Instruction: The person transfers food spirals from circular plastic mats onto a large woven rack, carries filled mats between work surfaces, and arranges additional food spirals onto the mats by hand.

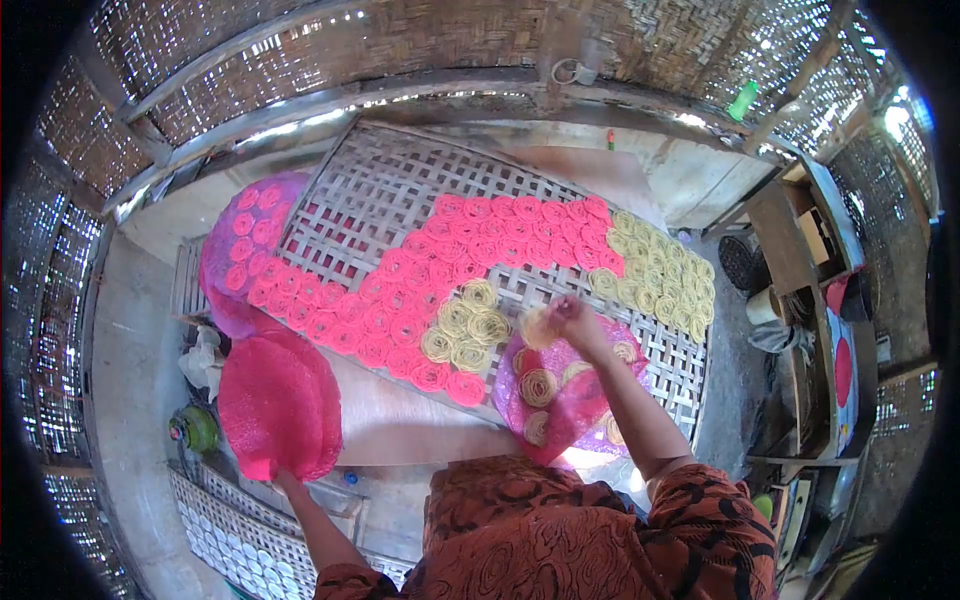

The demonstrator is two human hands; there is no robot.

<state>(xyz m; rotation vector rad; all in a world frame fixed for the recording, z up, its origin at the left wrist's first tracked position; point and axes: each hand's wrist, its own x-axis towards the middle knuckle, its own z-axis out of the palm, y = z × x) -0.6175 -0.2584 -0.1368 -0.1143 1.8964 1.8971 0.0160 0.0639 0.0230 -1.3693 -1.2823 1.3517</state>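
My left hand (283, 476), low at the left, grips the lower edge of a round pink mesh sheet (280, 400), with its fingers partly hidden. My right hand (572, 316) pinches a pale yellow coil of thin strands (538, 328) above the lattice. Beneath it is a purple-pink mesh sheet (510, 395) carrying several yellow coils (537, 387). Pink coils (400, 300) lie close together across the woven bamboo rack (370, 180). Beside them sit a small group of yellow coils (470, 325) and a larger yellow patch (665, 275) at the right.
Another purple mesh sheet with pink coils (225, 285) lies at the rack's left end. At lower left are a lattice of white discs (240, 550) and a green round object (197, 430). Wooden shelves (800, 230) stand at right, below woven walls (430, 50).
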